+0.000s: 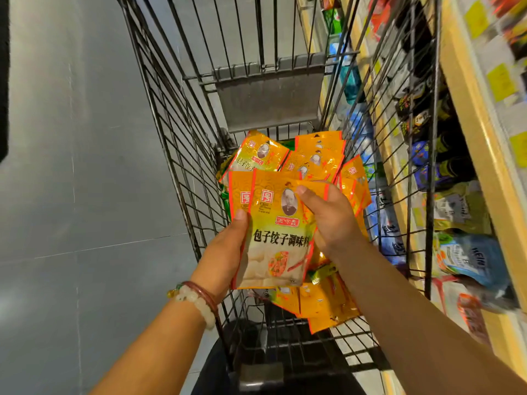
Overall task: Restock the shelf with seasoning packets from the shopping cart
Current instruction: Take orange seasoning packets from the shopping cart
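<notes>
While above cart (182, 115) | both hands' fingers (241, 216) grip seasoning packets (273, 232)

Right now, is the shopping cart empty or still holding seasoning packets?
Still holding some: orange seasoning packets lie loose in the cart, below the stack gripped by the left hand and right hand.

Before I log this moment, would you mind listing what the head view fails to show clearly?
- How many seasoning packets the left hand and right hand hold: they overlap.
- The right hand's fingers: hidden behind the packets; only the thumb shows.
- Packets deeper in the shopping cart: buried under the pile.
- Goods on the shelf: motion-blurred, behind cart wire, cut off at the right edge.
</notes>
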